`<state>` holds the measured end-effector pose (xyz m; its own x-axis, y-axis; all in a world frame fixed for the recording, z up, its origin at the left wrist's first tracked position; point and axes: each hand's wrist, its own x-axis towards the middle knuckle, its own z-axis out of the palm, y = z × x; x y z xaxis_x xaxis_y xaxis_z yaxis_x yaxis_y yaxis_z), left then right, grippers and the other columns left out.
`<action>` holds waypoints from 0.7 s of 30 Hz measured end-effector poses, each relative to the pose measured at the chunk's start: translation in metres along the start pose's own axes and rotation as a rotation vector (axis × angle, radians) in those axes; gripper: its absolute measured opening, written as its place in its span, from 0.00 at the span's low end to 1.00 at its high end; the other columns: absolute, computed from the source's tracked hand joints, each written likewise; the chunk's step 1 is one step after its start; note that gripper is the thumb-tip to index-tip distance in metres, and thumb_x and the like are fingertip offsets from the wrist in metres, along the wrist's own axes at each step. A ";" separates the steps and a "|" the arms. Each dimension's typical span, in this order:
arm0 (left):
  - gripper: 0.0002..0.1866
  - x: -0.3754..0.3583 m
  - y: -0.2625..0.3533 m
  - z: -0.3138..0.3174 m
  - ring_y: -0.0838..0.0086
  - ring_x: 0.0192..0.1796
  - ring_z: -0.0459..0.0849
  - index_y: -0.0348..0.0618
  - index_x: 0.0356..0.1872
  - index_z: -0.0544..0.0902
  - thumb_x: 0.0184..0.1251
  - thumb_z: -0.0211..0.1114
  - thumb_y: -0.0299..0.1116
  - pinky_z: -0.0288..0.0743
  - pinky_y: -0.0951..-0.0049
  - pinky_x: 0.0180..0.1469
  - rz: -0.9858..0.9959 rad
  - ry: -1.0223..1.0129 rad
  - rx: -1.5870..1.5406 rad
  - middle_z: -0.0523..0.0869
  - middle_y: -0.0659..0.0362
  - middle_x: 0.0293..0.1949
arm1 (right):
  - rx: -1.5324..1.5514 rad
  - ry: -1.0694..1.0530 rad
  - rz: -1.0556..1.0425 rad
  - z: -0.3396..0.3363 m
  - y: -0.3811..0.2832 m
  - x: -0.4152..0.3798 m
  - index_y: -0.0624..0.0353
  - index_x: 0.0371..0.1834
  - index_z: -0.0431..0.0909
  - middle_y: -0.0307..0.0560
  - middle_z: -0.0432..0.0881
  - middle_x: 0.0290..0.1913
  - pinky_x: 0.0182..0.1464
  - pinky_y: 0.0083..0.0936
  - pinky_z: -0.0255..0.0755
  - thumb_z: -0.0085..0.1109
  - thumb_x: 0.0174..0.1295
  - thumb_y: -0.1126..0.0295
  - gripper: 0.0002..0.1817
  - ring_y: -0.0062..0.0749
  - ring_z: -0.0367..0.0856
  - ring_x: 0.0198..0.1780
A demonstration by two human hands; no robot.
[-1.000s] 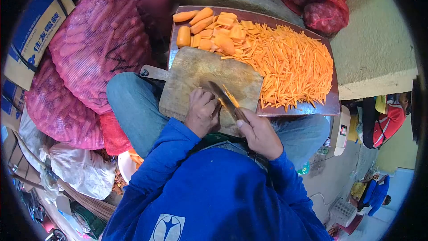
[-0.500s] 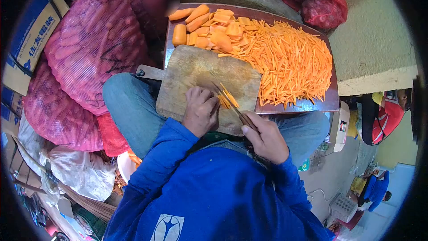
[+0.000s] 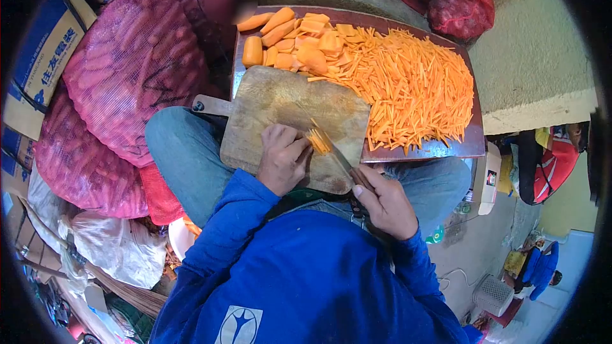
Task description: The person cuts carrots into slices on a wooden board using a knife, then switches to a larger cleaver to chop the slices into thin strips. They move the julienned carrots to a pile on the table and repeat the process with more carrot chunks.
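Note:
My left hand (image 3: 282,158) is closed on the cutting board (image 3: 255,108), its curled fingertips against a small bunch of carrot strips (image 3: 319,141). My right hand (image 3: 387,204) grips the handle of a knife (image 3: 339,158). The blade slants up and left across the board, along the right side of the strips. The worn wooden board rests at my lap, its far edge by the table. A heap of cut carrot strips (image 3: 421,89) covers the right part of the dark red table (image 3: 472,146). Carrot slabs (image 3: 312,57) and whole peeled carrots (image 3: 278,20) lie at its left.
Red mesh sacks of carrots (image 3: 140,70) stand at the left beside cardboard boxes (image 3: 48,57). Another red mesh bag (image 3: 462,13) sits beyond the table, by a concrete ledge (image 3: 535,57). My bent knees flank the board. Far right, a person in blue (image 3: 542,271) is near a grey basket (image 3: 494,294).
The knife has shifted slightly, its blade now beside the strips rather than across them. The strips are bunched closer to my left fingertips. My left hand stays nearly in place.

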<state>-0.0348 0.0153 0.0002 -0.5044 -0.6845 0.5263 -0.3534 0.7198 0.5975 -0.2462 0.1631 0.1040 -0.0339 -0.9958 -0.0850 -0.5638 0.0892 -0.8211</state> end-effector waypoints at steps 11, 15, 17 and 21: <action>0.09 0.004 -0.014 -0.017 0.57 0.46 0.83 0.44 0.37 0.91 0.55 0.77 0.22 0.70 0.54 0.55 -0.122 0.150 0.051 0.86 0.58 0.38 | -0.023 -0.036 0.058 0.003 0.019 0.026 0.65 0.67 0.81 0.70 0.89 0.45 0.50 0.47 0.82 0.63 0.79 0.65 0.20 0.66 0.91 0.48; 0.09 0.006 -0.009 -0.013 0.59 0.47 0.83 0.46 0.37 0.91 0.55 0.79 0.24 0.68 0.55 0.55 -0.015 0.056 0.129 0.86 0.59 0.38 | -0.078 0.095 0.055 -0.033 0.054 0.057 0.66 0.66 0.84 0.68 0.91 0.47 0.55 0.41 0.84 0.63 0.79 0.63 0.21 0.56 0.93 0.51; 0.08 0.005 -0.007 -0.013 0.59 0.46 0.83 0.46 0.36 0.92 0.55 0.80 0.24 0.68 0.55 0.54 0.006 0.019 0.142 0.86 0.59 0.38 | -0.137 0.122 -0.004 -0.058 0.067 0.077 0.67 0.67 0.84 0.65 0.91 0.46 0.55 0.37 0.83 0.63 0.80 0.63 0.21 0.46 0.93 0.49; 0.09 0.003 -0.011 -0.011 0.59 0.47 0.82 0.47 0.37 0.91 0.56 0.79 0.25 0.68 0.55 0.56 -0.018 0.005 0.121 0.86 0.60 0.39 | -0.142 0.098 0.142 -0.101 0.061 0.094 0.67 0.67 0.84 0.59 0.92 0.45 0.55 0.32 0.82 0.64 0.79 0.65 0.20 0.38 0.91 0.47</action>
<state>-0.0240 0.0041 0.0018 -0.4930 -0.6981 0.5193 -0.4553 0.7156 0.5297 -0.3672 0.0726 0.1026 -0.1975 -0.9713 -0.1329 -0.6580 0.2318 -0.7164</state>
